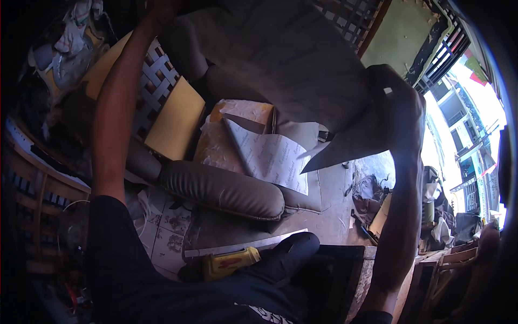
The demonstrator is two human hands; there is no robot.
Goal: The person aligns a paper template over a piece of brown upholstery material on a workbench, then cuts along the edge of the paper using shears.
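Note:
A large grey-brown upholstery sheet (280,59) hangs raised in front of me, stretched between my two hands. My left hand (162,9), high at the top edge and in deep shade, grips its left end; the fingers barely show. On the right, my right hand (399,89) is closed on the other end, where the sheet bunches and drops to a point. Beneath lies a brown padded armrest (221,186) of a seat. Next to it are a foam pad with pale wrapping (216,143) and a folded leatherette piece with a white printed backing (275,156).
A yellow foam block (175,121) leans against woven webbing (156,70) at the left. Close to my lap sits a yellow container (231,263). Wooden frames (448,259) and a heap of scraps (369,194) lie to the right, by a bright opening.

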